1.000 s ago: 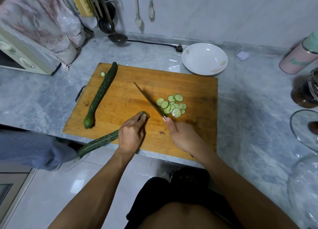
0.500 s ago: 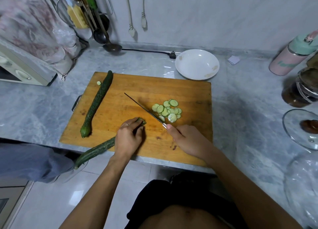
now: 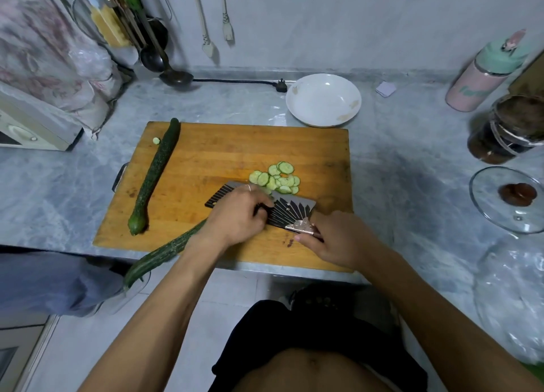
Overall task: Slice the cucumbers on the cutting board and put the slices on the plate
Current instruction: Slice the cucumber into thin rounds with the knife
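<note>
Cucumber no. 1 [image 3: 155,176] lay whole along the left side of the cutting board [image 3: 206,156], untouched, w/ a small cut end [image 3: 156,140] beside its far tip. Cucumber no. 2 [image 3: 164,252], partly sliced, hung off the board's near edge, its cut end hidden under the left hand [image 3: 235,215]. That hand's fingers were curled over the flat of the cleaver [image 3: 290,212]; whether they also pinched the cucumber, can't tell. Slices [image 3: 276,178] sat piled just beyond the blade, mid-board. Right hand [image 3: 338,238] was clenched round the cleaver handle. Plate [image 3: 323,100] stood off the board's far right corner, no slices in it. Step, prob.: blade tipped flat to clear or scoop slices, slicing itself far from done. Next move needs the blade slid under the pile, then a level carry to the plate.
</note>
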A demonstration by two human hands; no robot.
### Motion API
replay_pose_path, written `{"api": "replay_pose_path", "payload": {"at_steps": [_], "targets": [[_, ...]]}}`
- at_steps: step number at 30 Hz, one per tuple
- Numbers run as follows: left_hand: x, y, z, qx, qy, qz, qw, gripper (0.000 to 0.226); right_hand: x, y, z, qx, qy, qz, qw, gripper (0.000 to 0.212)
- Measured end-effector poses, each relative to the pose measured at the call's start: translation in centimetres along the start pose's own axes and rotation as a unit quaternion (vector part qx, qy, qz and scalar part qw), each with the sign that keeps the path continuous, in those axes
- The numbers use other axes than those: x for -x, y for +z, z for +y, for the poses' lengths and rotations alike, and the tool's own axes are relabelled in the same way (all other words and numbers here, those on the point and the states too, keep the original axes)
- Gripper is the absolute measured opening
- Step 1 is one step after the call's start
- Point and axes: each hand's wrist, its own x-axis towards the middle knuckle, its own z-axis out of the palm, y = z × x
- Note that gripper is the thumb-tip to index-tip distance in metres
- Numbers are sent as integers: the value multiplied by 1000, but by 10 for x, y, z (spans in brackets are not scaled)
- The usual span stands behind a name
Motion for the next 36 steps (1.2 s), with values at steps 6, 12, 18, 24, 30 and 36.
{"api": "replay_pose_path", "payload": {"at_steps": [6,12,18,24,30,36], "targets": [[-27,8,-4,-21,-50,-126,991,47,9,8,-3,-2,-7,15,1000,53],[-9,6,-10,64,-17,52,996,41,15,11,-6,-38,31,22,999,49],[28,-1,-19,135,-32,335,932,32,19,8,-12,-225,103,-1,969,47],[42,25,-56,96,-105,274,951,24,13,5,-26,-414,181,-47,891,53],[36,53,-72,48,-94,232,967,25,1,0,-42,-421,203,-69,882,58],[35,59,-75,57,-96,270,956,21,-6,-1,-52,-424,214,-73,877,61]]}}
